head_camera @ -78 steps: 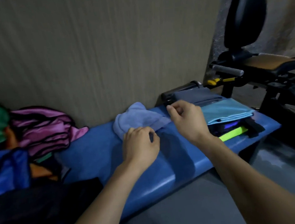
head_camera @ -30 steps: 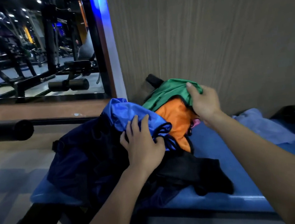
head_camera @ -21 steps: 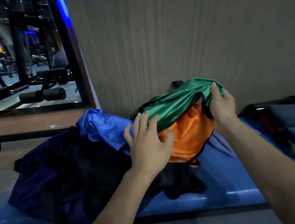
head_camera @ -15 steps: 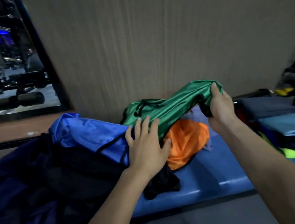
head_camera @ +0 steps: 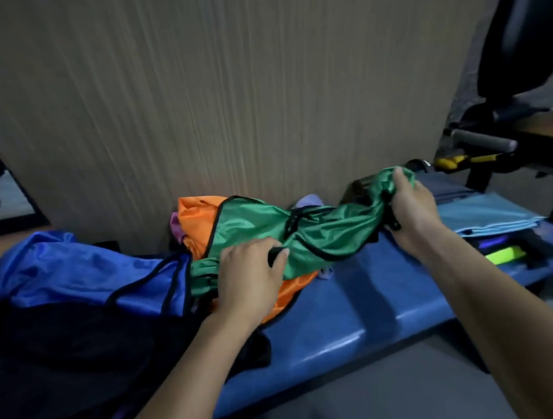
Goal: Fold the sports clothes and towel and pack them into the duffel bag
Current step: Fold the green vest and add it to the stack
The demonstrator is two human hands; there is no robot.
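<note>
A shiny green garment (head_camera: pixel 309 233) with black trim stretches between my hands above the blue padded bench (head_camera: pixel 348 308). My right hand (head_camera: pixel 409 208) grips its right end. My left hand (head_camera: pixel 252 277) holds its left part, fingers curled over the black edge. An orange garment (head_camera: pixel 200 218) lies under it, and a blue shiny one (head_camera: pixel 78 269) lies to the left. A stack of folded clothes (head_camera: pixel 486 216), light blue on top, sits at the bench's right end. Dark fabric (head_camera: pixel 60 354), perhaps the bag, fills the lower left.
A wood-grain wall panel (head_camera: pixel 220 95) stands right behind the bench. A gym machine with a black pad (head_camera: pixel 519 26) and a yellow-tipped handle (head_camera: pixel 462 161) is at the right. A small lilac cloth (head_camera: pixel 307 202) peeks out behind the green garment. Grey floor (head_camera: pixel 360 416) lies below the bench.
My right hand has pulled the green garment off the pile toward the right, stretching it out. My left hand slid onto its left part. The view swung right.
</note>
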